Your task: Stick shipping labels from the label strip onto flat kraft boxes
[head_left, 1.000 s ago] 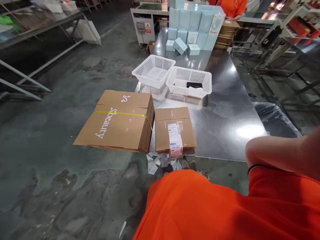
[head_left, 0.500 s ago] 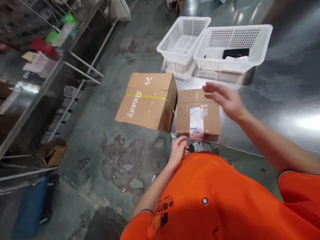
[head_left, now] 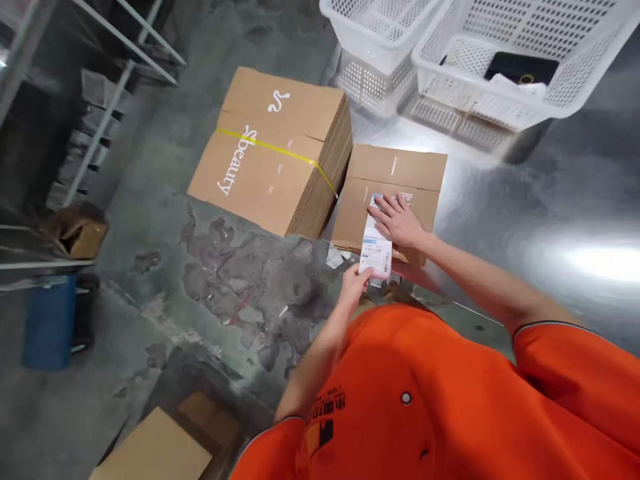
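Both hands newly on shipping label (head_left: 376,245), no longer hovering apart. Left hand (head_left: 354,287): fingers together, pinching label's near end. Right hand (head_left: 398,221): fingers spread flat, pressing label's far end against flattened carton (head_left: 395,167). Label skewed across carton, between fingers. Left of fingers, strapped carton stack (head_left: 265,173); beyond fingers, white plastic basket (head_left: 520,120) on worktop (head_left: 550,193).

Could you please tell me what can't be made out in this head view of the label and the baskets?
Head view:
- Shipping label: its upper end is hidden by the right hand, and its print is too small to read.
- Black item in the white plastic basket: partly covered by a white item, so its kind is unclear.
- White plastic basket: cut off by the top edge.
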Demonstrator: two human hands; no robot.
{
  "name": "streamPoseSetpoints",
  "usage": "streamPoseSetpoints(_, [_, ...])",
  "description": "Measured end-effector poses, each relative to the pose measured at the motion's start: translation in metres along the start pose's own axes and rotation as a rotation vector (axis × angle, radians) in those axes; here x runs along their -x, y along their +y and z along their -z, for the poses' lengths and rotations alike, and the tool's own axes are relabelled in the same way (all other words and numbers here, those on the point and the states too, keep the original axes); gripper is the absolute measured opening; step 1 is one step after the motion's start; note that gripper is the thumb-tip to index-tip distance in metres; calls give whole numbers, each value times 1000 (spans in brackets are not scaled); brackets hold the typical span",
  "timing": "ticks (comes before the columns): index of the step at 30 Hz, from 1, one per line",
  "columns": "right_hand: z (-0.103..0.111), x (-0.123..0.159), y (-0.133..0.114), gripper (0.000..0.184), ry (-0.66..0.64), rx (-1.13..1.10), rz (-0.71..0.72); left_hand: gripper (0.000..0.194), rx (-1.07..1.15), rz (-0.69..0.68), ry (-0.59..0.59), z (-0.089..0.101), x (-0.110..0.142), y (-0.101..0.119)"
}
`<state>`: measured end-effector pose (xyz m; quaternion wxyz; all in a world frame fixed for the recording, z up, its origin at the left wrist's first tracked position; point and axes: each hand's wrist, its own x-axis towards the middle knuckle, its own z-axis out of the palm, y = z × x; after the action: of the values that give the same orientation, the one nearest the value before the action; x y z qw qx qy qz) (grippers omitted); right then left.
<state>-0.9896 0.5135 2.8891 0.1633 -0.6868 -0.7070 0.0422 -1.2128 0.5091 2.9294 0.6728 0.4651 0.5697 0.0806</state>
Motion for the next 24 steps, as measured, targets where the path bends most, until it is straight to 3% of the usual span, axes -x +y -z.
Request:
streamPoseSetpoints(4, [5,0,7,48,-35,4,24,25,-58,86,-144,33,44,-1])
streamPoseSetpoints(7, [9,-7,-2,45,-67,-16,-27,22,-214,75,-152,69,84,0])
streamPoseSetpoints(9, [9,-15,-21,43,-42,-26,-120,17,-355,-104,-73,89,106,10])
streamPoseSetpoints(11, [3,-25,-45,44,16,-42,-207,15,-507,-372,-28,98,114,28])
streamPoseSetpoints(14, [-8,-36,-70,50,64,-68,-236,12,-548,-620,-88,96,91,54])
streamPoseSetpoints(18, [-10,-24,-57,56,50,-115,-199,15,-414,-616,1,85,9,62])
streamPoseSetpoints(19, [-7,-14,-47,55,88,-127,-262,15,-434,-595,45,83,-11,60])
streamPoseSetpoints(21, [2,15,-28,54,227,-123,-521,15,-474,-565,24,81,-43,53])
streamPoseSetpoints(22, [6,31,-22,52,284,-119,-683,14,-489,-568,-4,81,-53,50])
streamPoseSetpoints(24, [13,59,-20,48,279,-148,-917,12,-509,-601,-64,82,-60,44])
